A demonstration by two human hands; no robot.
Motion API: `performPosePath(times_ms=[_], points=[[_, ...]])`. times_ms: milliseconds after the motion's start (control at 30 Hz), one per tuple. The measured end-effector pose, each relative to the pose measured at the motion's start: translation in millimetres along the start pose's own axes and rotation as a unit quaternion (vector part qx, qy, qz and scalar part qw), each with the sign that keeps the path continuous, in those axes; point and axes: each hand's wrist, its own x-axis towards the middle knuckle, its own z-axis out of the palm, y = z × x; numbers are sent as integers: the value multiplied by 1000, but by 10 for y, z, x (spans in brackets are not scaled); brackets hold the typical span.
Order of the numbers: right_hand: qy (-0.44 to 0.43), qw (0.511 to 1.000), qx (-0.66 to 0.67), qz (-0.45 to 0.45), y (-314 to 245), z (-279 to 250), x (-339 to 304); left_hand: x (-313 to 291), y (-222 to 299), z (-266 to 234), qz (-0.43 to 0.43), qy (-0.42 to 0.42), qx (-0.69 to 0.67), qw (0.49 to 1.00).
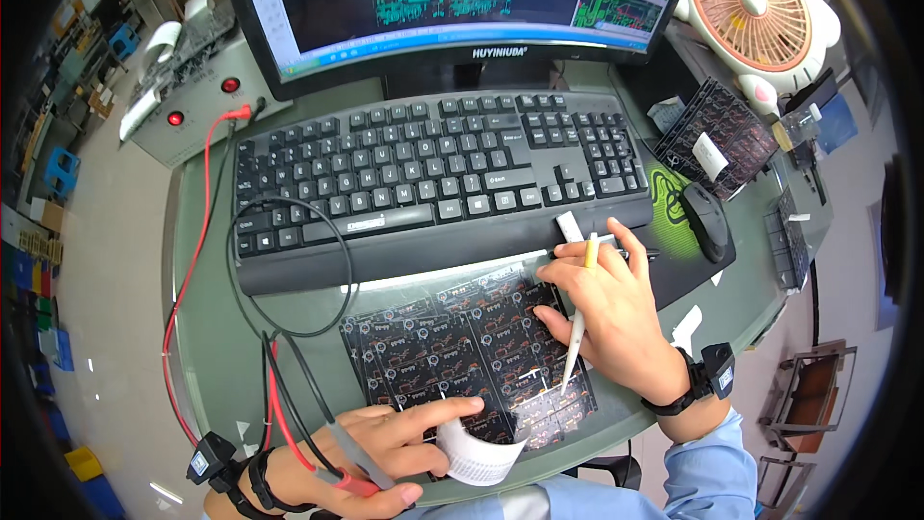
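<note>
On a green desk [226, 356], a black circuit board [414, 351] lies just on the near side of the keyboard [385, 173]; the right hand [616, 318] grips a white pen-like tool [576, 342], the left hand [390, 435] clasping red-and-grey probes [356, 484].

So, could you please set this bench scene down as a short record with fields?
Left hand: red-and-grey probe in its grasp, index finger extended over the boards
Right hand: holding a slim white pen-like tool, tip pointing down at the boards
Work surface: dark printed circuit boards on a green table
Paper: curled white strip beside the left hand
Behind: black keyboard, then a lit monitor
Right side: black mouse, fan
</note>
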Motion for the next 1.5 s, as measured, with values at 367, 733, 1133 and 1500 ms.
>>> performPosePath(times_ms=[367,733,1133,1500], points=[[52,997,-24,-45,63,69,-101,135,-141,-284,1,346,134,929],[35,997,-33,-66,73,113,-122,5,-91,-265,37,378,129,916],[138,705,682,139,220,-48,53,-68,-227,-342,160,467,-134,859],[-33,672,709,212,-771,145,251,21,-180,-191,313,299,51,900]])
